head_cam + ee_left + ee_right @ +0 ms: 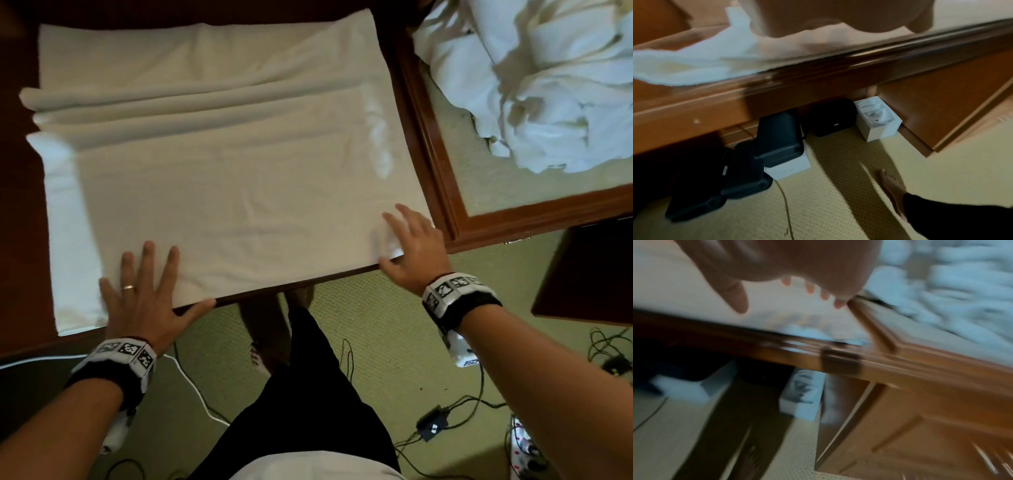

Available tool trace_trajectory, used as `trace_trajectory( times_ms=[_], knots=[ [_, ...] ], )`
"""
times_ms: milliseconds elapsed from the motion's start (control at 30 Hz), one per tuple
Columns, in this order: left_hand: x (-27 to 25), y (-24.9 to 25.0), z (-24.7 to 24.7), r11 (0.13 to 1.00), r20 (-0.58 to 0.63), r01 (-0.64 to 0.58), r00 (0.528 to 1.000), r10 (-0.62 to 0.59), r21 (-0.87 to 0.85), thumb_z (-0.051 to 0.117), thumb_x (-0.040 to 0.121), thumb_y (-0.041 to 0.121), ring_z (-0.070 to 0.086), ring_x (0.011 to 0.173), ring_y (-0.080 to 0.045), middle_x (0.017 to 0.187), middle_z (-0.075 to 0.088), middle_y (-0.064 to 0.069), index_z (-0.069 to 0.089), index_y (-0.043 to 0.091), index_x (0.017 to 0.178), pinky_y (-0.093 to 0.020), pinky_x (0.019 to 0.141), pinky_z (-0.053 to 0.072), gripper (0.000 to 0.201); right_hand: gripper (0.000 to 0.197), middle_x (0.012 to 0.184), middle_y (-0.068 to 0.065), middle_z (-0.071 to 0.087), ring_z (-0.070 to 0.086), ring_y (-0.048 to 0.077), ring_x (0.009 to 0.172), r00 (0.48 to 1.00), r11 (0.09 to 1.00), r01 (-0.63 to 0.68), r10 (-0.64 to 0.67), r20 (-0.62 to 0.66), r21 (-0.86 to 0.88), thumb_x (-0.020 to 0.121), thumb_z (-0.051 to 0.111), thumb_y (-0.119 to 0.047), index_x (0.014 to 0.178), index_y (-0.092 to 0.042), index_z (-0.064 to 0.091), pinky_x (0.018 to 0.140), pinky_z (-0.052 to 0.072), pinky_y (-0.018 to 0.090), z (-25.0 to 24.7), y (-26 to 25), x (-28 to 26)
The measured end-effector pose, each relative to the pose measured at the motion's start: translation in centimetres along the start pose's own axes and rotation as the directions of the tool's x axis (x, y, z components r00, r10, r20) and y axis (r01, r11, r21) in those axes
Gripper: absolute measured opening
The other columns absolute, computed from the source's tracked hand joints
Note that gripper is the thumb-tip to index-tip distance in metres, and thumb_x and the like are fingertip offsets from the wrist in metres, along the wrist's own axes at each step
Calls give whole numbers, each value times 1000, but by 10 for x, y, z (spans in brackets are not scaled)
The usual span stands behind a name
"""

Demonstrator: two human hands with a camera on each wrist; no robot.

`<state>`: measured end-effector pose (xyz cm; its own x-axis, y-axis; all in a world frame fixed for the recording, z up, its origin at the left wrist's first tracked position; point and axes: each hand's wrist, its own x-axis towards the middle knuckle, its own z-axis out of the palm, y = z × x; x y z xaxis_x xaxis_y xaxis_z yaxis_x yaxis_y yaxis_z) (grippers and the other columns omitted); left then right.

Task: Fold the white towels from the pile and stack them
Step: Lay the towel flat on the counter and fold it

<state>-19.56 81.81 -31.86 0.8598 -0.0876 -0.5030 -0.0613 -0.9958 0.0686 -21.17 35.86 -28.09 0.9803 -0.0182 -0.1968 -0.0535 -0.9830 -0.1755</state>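
Head view: towel (219,164) spread on table (20,212), frame centre; left hand (144,294) flat, fingers splayed on its lower edge; right hand (414,243) relaxed on lower-right corner; pile (548,85) upper right.
Left wrist view: palm on towel, top of frame.
Right wrist view: blurred, fingers (809,288) straight.

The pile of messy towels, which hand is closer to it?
Right. The right hand rests on the spread towel's corner nearest the pile; the left hand presses the towel farther away.
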Motion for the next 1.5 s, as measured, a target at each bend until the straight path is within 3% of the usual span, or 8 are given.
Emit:
trace_trajectory(
  times_ms=[167, 300, 400, 533, 800, 967, 1233, 1500],
  knots=[
    [2, -5, 12, 988, -23, -96, 995, 99, 120, 50, 71, 84, 10, 151, -42, 168, -6, 0, -4, 43, 157, -74, 105, 24, 110, 112, 161, 11, -28, -17, 41, 149, 957, 967, 97, -26, 290, -235, 86, 71, -30, 153, -34, -19, 120, 11, 56, 36, -28, 11],
    [-24, -2, 19, 983, -19, -112, 993, 116, 145, 86, 69, 25, 29, 145, -44, 166, 17, -4, 23, 36, 157, -72, 98, 36, 109, 91, 161, 20, 21, 26, 49, 143, 978, 956, 154, -110, 179, -251, 75, 50, 8, 156, -23, 25, 102, 41, 58, 41, -26, -15],
    [-37, -15, 11, 982, -57, -152, 986, 159, 114, 72, 73, 2, 26, 149, -37, 167, 10, 1, 23, 32, 158, -63, 109, 36, 103, 70, 141, 19, 54, 57, 45, 120, 963, 914, 256, -213, 166, -316, 65, 61, 4, 133, -12, 58, 85, 53, 55, 27, -15, -15],
    [-42, -33, -24, 988, 16, -35, 999, 33, 148, 56, 91, 11, 33, 146, -28, 164, 27, 0, 36, 28, 153, -45, 116, 31, 67, 23, 108, 6, 66, 62, 30, 103, 963, 896, 187, -85, 257, -402, 84, 53, -10, 104, -17, 62, 91, 45, 42, -28, -28, 13],
    [-45, -48, -73, 997, 315, 71, 947, -66, -4, 49, 87, 1, 68, 93, -23, 98, 74, -5, 72, 18, 84, -30, 80, 53, 29, 29, 125, 8, 66, 63, 26, 114, 779, 933, 35, 199, 595, -357, 94, 49, -17, 118, -16, 65, 92, 50, 31, -47, -40, 19],
    [-34, -50, -101, 963, 99, 183, 981, -166, -199, 45, 99, -4, 60, 122, -33, 129, 65, -18, 69, 4, 121, -29, 96, 45, 34, 33, 119, 8, 67, 63, 26, 112, 872, 926, -4, 188, 451, -377, 91, 43, -5, 111, -16, 67, 92, 52, 34, -78, -44, 48],
    [37, -67, -167, 936, -17, 197, 977, -211, -293, 45, 96, 1, 55, 56, -31, 64, 55, -14, 61, 6, 76, -30, 53, 47, 25, 33, 101, 13, 68, 66, 32, 94, 960, 960, -88, 154, 234, -267, 86, 46, -1, 103, -17, 69, 79, 55, 37, -121, -49, 121],
    [117, -65, -202, 964, -77, 221, 969, -234, -149, 51, 95, 11, 64, 77, -37, 93, 67, -18, 67, 16, 88, -43, 77, 57, 18, 34, 110, 13, 66, 61, 35, 105, 976, 955, -46, 107, 192, -294, 88, 49, -4, 112, -18, 69, 85, 50, 41, -114, -47, 207]
  ],
)
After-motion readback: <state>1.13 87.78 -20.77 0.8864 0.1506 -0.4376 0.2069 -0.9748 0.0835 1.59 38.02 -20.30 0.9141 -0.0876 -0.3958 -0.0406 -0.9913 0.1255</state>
